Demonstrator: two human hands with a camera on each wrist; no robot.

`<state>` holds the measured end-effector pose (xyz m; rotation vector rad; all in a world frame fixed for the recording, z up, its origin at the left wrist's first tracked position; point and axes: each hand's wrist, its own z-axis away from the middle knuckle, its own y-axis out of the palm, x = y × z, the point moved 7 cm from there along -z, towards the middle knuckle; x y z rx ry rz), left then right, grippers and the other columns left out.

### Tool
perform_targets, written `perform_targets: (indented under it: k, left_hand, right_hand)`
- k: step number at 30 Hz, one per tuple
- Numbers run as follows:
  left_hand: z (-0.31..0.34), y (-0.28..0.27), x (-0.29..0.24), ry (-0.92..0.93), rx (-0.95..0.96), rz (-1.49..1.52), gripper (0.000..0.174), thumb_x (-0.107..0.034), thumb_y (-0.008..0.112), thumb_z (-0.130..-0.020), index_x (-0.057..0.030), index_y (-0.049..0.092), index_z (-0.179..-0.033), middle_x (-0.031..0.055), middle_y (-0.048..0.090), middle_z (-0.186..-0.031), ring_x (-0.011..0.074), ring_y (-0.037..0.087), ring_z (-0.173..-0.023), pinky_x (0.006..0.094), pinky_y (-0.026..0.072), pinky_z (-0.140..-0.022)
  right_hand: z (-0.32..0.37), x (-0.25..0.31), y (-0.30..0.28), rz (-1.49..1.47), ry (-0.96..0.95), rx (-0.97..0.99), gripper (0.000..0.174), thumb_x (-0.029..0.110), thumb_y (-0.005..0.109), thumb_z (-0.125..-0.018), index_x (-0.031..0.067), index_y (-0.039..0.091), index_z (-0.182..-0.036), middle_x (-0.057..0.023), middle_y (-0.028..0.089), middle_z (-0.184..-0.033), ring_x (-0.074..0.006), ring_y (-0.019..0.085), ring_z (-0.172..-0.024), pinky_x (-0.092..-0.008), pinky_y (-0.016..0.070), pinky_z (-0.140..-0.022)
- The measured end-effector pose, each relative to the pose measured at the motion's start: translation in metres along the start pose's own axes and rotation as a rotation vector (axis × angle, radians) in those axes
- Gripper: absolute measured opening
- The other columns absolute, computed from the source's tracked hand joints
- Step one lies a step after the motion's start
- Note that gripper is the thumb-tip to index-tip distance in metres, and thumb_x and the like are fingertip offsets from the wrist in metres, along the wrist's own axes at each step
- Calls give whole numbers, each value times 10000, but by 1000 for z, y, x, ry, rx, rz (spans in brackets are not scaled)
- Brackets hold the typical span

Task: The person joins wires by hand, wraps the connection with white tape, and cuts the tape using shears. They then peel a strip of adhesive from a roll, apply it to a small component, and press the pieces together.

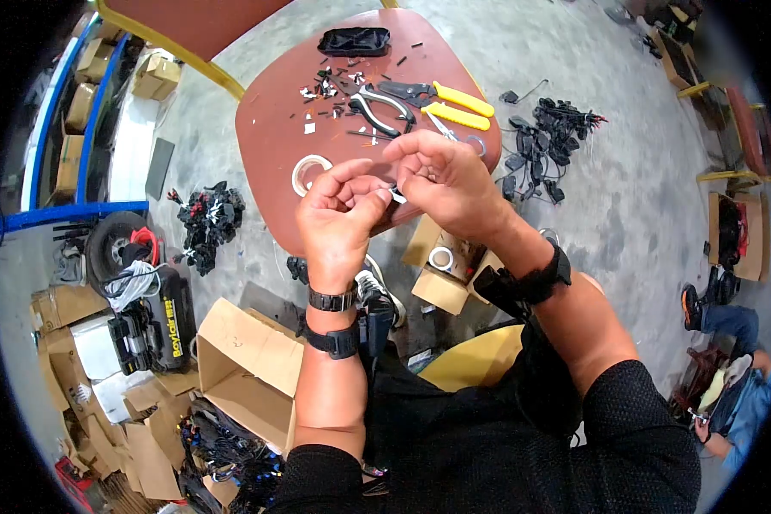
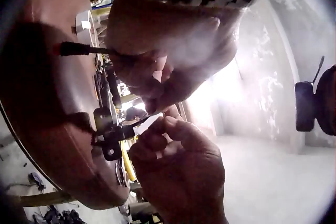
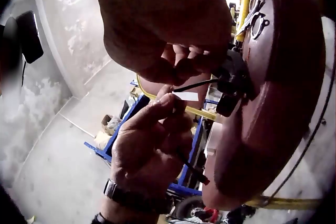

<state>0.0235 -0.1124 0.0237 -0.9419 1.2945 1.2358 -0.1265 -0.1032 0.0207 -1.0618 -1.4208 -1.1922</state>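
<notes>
Both hands meet over the table's near edge in the head view. My left hand pinches a thin black cable and one end of a white label between thumb and forefinger. Beside it, my right hand curls its fingers around the cable near a black bracket-like piece; its exact fingertip contact is partly hidden. The label sticks out flat along the cable. From my left hand hangs the cable's other end, a small connector.
On the red-brown table lie a tape roll, pliers, yellow-handled cutters, scraps and a black tray. Cable piles lie on the floor; open cartons stand near me. Another person sits far right.
</notes>
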Motion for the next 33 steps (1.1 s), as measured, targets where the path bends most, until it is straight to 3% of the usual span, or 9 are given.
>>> perform_targets:
  k: [4,7,10,13,17,21,23,29,33]
  left_hand:
    - [1,2,0,21,25,-8,338,112,633,-831,31,610,-1159,68,696,-920,105,650,-800,243,543,-729]
    - [1,2,1,37,23,-5,341,116,631,-831,26,612,-1159,68,696,-915,105,650,-804,244,544,-727]
    - [-2,-3,3,31,-18,20,339,115,638,-832,23,611,-1158,72,699,-916,109,654,-807,243,543,-724]
    - [-4,-9,5,19,-66,27,336,110,649,-835,25,607,-1157,79,704,-921,117,660,-802,244,546,-715]
    - [-2,-7,3,-75,-100,92,341,101,660,-835,33,596,-1163,94,707,-922,118,660,-760,238,546,-650]
    - [-5,-8,10,-76,-49,158,351,94,668,-831,35,589,-1168,111,709,-896,104,633,-658,210,503,-536]
    - [-4,-9,13,-93,-43,157,345,89,684,-814,37,602,-1145,116,712,-889,108,628,-637,206,479,-530]
    - [-4,-10,21,-177,-20,258,327,82,686,-818,33,599,-1129,132,714,-878,96,603,-577,184,427,-469]
    - [-6,-9,25,-181,-21,290,325,71,681,-832,29,591,-1141,137,715,-883,102,605,-568,183,431,-465]
  right_hand:
    - [-4,0,-1,33,14,-1,256,-9,588,-895,-34,590,-1150,29,614,-844,-21,566,-780,-185,472,-653]
    - [-6,2,0,3,-47,-50,198,14,583,-879,-57,584,-1064,-34,639,-746,-71,608,-685,-228,497,-548]
    - [-5,0,-1,-176,24,-106,189,47,621,-895,-58,590,-1049,-34,650,-762,-76,607,-675,-223,486,-563]
    - [5,-3,-11,74,85,-70,183,76,656,-897,-54,606,-1016,-48,670,-786,-81,630,-708,-226,511,-598]
    - [15,-17,0,-15,104,-18,193,97,676,-868,-82,647,-934,-100,706,-796,-116,667,-765,-255,533,-651]
    - [12,-13,-1,150,94,6,208,146,670,-849,-62,688,-854,-92,699,-737,-113,651,-708,-276,519,-628]
    - [11,-16,-2,210,69,14,213,166,658,-845,-39,704,-811,-80,690,-700,-105,637,-673,-277,506,-607]
    - [18,-19,3,165,245,45,220,179,629,-851,-13,713,-787,-68,675,-657,-96,606,-618,-271,478,-567]
    - [15,-22,1,205,212,37,209,179,628,-848,0,722,-794,-51,675,-651,-97,600,-605,-272,476,-560]
